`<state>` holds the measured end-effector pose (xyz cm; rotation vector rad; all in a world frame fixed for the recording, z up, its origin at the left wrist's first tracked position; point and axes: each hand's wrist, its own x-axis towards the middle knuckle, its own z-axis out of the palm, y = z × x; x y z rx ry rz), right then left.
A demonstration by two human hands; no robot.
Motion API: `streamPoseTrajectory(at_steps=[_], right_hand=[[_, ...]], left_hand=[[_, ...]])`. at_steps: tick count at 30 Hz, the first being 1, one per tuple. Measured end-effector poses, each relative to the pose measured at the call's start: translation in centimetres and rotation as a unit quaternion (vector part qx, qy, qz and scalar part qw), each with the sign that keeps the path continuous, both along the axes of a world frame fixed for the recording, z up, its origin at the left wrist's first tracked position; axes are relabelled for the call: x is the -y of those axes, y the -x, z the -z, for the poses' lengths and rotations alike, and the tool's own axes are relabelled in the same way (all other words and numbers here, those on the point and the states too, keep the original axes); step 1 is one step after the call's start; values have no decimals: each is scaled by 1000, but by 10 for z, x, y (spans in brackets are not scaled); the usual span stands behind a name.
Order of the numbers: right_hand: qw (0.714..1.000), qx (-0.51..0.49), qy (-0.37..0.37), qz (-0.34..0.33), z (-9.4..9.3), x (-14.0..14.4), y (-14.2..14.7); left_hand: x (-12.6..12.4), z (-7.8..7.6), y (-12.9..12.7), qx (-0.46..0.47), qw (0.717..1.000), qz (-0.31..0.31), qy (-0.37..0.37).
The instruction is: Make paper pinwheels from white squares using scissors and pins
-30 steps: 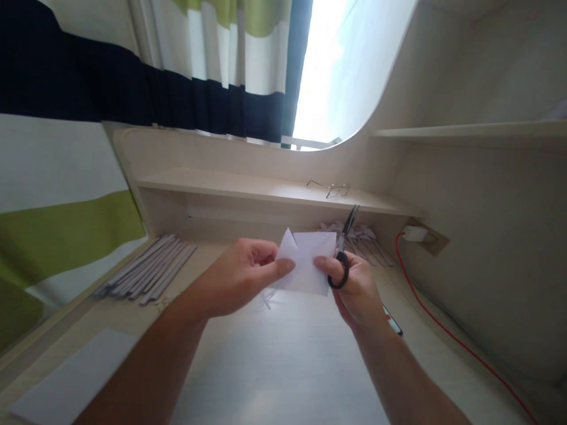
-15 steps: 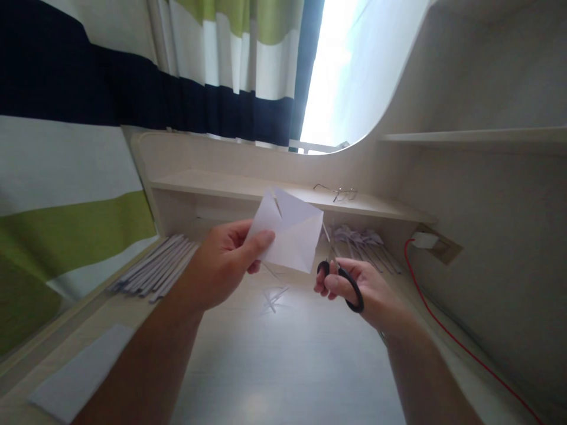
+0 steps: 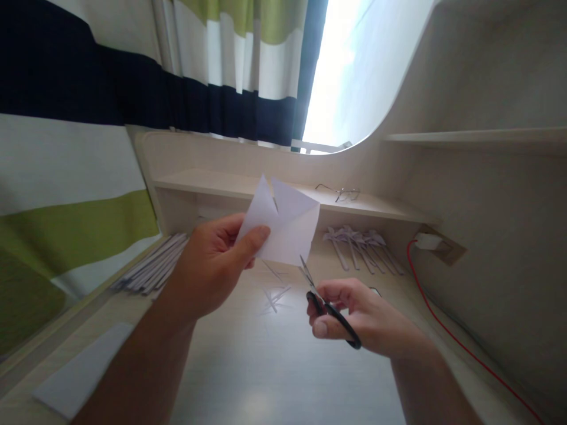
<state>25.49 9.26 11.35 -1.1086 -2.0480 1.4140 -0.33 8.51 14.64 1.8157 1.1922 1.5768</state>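
My left hand [image 3: 212, 268] pinches a white square of paper [image 3: 283, 227] between thumb and fingers and holds it up above the desk. The paper has a cut running in from its top edge. My right hand [image 3: 354, 319] grips black-handled scissors [image 3: 328, 304] below and to the right of the paper. The blades point up-left, with their tips close to the paper's lower edge.
Thin paper scraps [image 3: 272, 295] lie on the pale desk [image 3: 274, 366]. Several rolled paper sticks [image 3: 150, 265] lie at the left, several paper pieces [image 3: 361, 245] under the shelf at the right. A white sheet [image 3: 80, 372] lies near left. Glasses [image 3: 339, 192] rest on the shelf; a red cable [image 3: 447, 330] runs along the right wall.
My left hand has lifted and tilted the paper away from the scissors. My right hand has dropped down and toward me with the scissors, whose blades now point at the paper's lower edge.
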Motion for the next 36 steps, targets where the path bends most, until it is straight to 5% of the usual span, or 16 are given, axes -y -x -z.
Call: streamPoseTrajectory(at_steps=[36], right_hand=[[999,-33,26,12,4,-1,5]], left_hand=[[1,-2,-2,-17,1000,4,13]])
